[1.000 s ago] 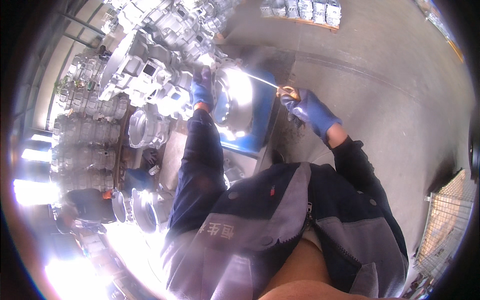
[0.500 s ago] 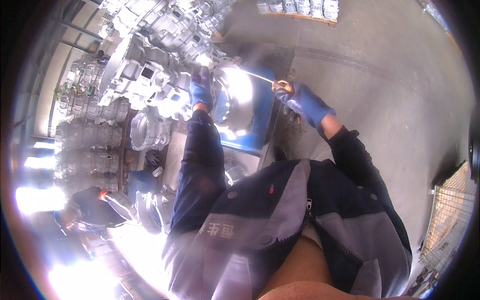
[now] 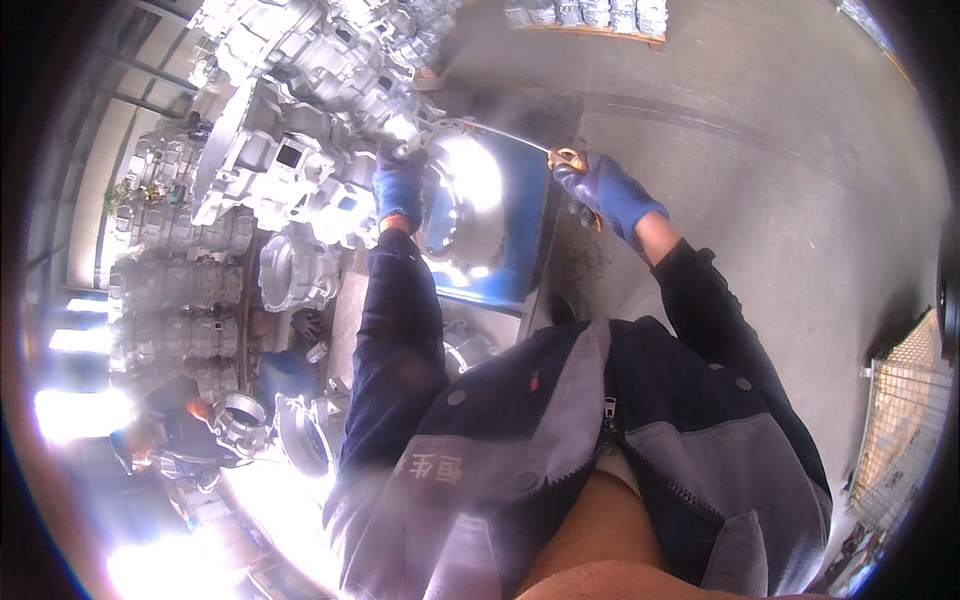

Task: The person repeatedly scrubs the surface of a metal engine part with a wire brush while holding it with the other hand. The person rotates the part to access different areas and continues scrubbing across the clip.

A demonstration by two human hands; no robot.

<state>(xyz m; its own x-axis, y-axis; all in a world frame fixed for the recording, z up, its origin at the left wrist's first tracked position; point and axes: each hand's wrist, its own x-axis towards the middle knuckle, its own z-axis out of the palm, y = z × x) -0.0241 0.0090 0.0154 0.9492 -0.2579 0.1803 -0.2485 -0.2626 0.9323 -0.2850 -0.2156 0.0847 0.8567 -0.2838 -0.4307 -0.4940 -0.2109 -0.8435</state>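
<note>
A round silver metal casting, with a ring-shaped flange and a glaring bright face, rests on a blue surface. My left hand, in a blue glove with a dark palm, is at the casting's left edge. Its fingers are lost in glare and shadow, so their grip is unclear. Out to the right, my right hand, gloved alike, is closed around the orange-yellow handle of a thin rod tool. The pale rod reaches left to the casting's far rim; its tip is hard to make out.
Large silver housings crowd the left and far left. Further castings stand on a pallet at the far side. A wire mesh cage is at the right. A co-worker is at lower left, beside a small ring casting.
My left hand has drawn slightly nearer along the casting's left edge. My right hand and the rod have shifted very little. By the co-worker, a small ring casting now shows clearly.
</note>
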